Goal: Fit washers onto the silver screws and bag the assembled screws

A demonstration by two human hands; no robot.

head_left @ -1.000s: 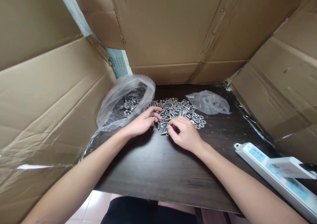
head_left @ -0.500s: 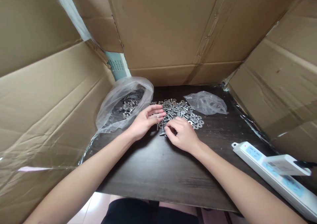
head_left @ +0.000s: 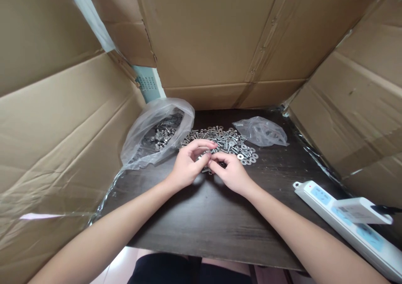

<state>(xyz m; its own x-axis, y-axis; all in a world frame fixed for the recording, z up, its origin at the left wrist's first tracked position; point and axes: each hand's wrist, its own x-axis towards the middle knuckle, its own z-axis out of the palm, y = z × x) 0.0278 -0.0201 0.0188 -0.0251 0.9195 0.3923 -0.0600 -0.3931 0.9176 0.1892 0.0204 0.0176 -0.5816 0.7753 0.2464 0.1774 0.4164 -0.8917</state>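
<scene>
Over the near edge of a pile of metal bolts and washers (head_left: 228,139), both hands meet at the fingertips. My left hand (head_left: 190,162) is curled, its thumb bent in toward the other hand and its fingers arched above. My right hand (head_left: 230,171) is closed in a pinch, thumb and forefinger against the left thumb tip. Whatever small piece is between the fingertips is hidden. A few bolts lie on the table just under the hands. Left of the pile, an open clear plastic bag (head_left: 135,145) holds many more bolts (head_left: 163,138).
A smaller clear plastic bag (head_left: 262,131) lies right of the pile. A white power strip (head_left: 333,217) with a plugged-in adapter (head_left: 361,210) sits at the right. Cardboard walls (head_left: 213,37) enclose the dark wooden table (head_left: 194,217) at the back and sides.
My left hand has moved right and slightly nearer, so its thumb now meets the right fingertips. The right hand stays about where it was, still pinched.
</scene>
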